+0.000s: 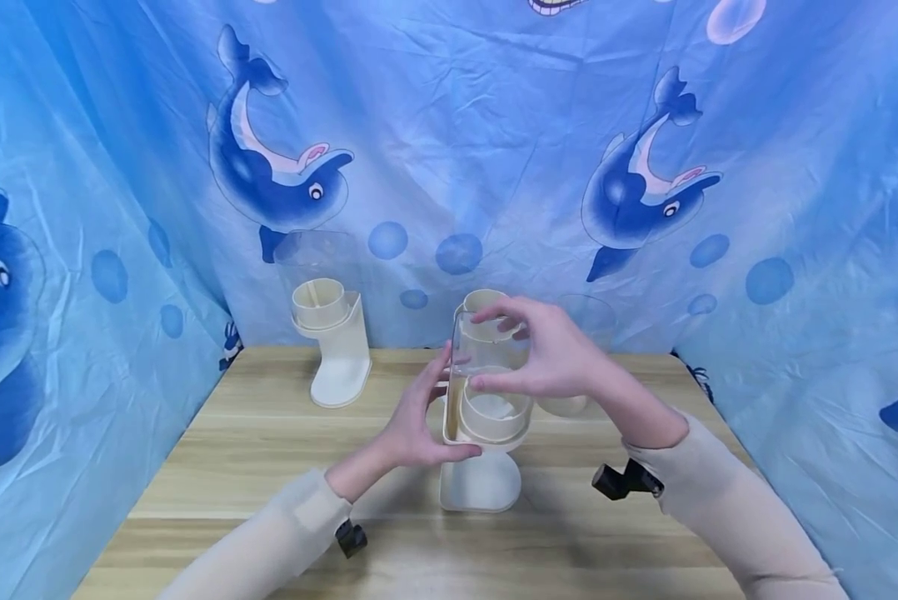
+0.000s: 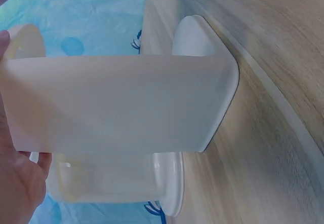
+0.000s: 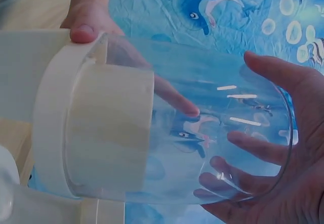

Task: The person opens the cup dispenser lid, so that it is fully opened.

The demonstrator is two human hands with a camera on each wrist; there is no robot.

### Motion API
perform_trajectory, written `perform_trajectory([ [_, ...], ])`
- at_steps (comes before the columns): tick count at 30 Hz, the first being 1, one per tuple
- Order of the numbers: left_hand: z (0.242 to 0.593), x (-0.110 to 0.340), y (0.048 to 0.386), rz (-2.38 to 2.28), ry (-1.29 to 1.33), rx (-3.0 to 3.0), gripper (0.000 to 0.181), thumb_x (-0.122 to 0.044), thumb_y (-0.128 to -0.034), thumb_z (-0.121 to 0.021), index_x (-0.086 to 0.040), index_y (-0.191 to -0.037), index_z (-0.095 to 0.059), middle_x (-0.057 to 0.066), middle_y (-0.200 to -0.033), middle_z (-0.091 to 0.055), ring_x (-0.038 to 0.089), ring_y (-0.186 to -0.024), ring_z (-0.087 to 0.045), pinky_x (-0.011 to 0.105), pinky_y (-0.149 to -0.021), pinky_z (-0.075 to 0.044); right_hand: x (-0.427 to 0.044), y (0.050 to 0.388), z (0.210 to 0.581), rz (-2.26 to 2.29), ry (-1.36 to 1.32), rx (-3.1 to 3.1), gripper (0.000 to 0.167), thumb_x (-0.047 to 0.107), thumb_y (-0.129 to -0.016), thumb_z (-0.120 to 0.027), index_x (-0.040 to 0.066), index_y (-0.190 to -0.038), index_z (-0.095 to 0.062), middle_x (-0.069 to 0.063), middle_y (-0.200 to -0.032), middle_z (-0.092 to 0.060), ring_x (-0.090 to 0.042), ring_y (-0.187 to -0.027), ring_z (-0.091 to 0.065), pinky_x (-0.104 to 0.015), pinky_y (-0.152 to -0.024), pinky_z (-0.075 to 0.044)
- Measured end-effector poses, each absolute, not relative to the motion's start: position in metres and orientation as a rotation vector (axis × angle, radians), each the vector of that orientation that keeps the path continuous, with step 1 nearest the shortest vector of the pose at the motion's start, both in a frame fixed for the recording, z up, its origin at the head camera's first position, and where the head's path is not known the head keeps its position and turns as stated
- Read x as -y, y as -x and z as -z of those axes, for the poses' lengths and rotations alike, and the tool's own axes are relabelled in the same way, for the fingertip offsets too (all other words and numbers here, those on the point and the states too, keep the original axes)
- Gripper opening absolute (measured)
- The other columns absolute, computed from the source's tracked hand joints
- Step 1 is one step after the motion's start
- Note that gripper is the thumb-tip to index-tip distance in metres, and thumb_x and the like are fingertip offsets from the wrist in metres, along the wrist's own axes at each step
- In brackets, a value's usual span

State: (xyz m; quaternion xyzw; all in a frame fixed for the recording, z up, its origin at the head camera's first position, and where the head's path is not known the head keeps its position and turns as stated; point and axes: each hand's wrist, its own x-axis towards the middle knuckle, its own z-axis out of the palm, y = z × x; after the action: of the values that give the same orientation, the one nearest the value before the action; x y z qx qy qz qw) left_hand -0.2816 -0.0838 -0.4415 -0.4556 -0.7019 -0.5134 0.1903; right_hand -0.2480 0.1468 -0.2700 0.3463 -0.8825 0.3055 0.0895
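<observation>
A cream stand (image 1: 481,483) with a flat foot and a round cup (image 1: 496,427) at its top stands upright at the table's middle. A clear cylindrical cover (image 3: 217,95) sits around the cup in the right wrist view. My left hand (image 1: 419,429) grips the stand's top, thumb on the rim and a finger along the clear wall. The stand's smooth back (image 2: 116,105) fills the left wrist view. My right hand (image 1: 542,350) holds the cover by its far end, fingers and thumb spread around it.
A similar cream stand (image 1: 344,358) with a clear cover (image 1: 317,254) stands at the back left. Another cream cup (image 1: 486,297) shows behind my hands, and a clear rounded piece (image 1: 591,321) is behind my right hand. A blue dolphin-print curtain (image 1: 464,167) closes off the back.
</observation>
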Motion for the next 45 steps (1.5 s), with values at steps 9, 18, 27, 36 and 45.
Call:
perform_trajectory([
  [9, 0.440, 0.082, 0.285, 1.397, 1.290, 1.935, 0.142, -0.028, -0.0638, -0.102, -0.016, -0.172, -0.011, 0.023, -0.157, -0.048, 0.037, -0.126, -0.066, 0.040, -0.096, -0.065, -0.147, 0.243, 0.271, -0.877, -1.009, 2.592, 0.068, 0.039, -0.073, -0.098, 0.023, -0.132, -0.067, 0.008, -0.130, -0.072, -0.023, -0.121, -0.068, -0.043, -0.100, -0.060],
  [18, 0.446, 0.085, 0.281, 1.423, 1.315, 1.909, 0.142, -0.021, -0.0643, -0.101, -0.020, -0.173, -0.009, 0.033, -0.157, -0.035, 0.032, -0.133, -0.056, 0.047, -0.106, -0.060, -0.147, 0.249, 0.265, -0.845, -1.057, 2.641, 0.066, 0.038, -0.072, -0.099, 0.021, -0.129, -0.070, 0.007, -0.130, -0.075, -0.028, -0.120, -0.073, -0.046, -0.098, -0.063],
  [27, 0.445, 0.088, 0.275, 1.399, 1.272, 1.987, 0.139, -0.021, -0.0653, -0.100, -0.024, -0.173, -0.012, 0.028, -0.154, -0.038, 0.035, -0.135, -0.054, 0.056, -0.106, -0.057, -0.147, 0.250, 0.260, -0.871, -1.061, 2.671, 0.067, 0.036, -0.072, -0.099, 0.019, -0.130, -0.070, 0.004, -0.132, -0.075, -0.028, -0.119, -0.072, -0.049, -0.100, -0.061],
  [36, 0.446, 0.090, 0.271, 1.402, 1.218, 2.036, 0.142, -0.023, -0.0633, -0.101, -0.036, -0.172, -0.011, 0.020, -0.154, -0.034, 0.036, -0.136, -0.049, 0.059, -0.104, -0.058, -0.146, 0.242, 0.261, -0.849, -1.011, 2.704, 0.069, 0.035, -0.069, -0.101, 0.021, -0.129, -0.070, 0.007, -0.131, -0.075, -0.030, -0.122, -0.071, -0.051, -0.100, -0.061],
  [45, 0.450, 0.085, 0.275, 1.395, 1.231, 1.991, 0.138, -0.023, -0.0667, -0.100, -0.033, -0.172, -0.011, 0.020, -0.155, -0.033, 0.028, -0.136, -0.048, 0.048, -0.110, -0.057, -0.151, 0.252, 0.254, -0.825, -1.092, 2.747, 0.069, 0.033, -0.072, -0.100, 0.018, -0.132, -0.068, 0.002, -0.136, -0.072, -0.030, -0.123, -0.070, -0.051, -0.106, -0.058],
])
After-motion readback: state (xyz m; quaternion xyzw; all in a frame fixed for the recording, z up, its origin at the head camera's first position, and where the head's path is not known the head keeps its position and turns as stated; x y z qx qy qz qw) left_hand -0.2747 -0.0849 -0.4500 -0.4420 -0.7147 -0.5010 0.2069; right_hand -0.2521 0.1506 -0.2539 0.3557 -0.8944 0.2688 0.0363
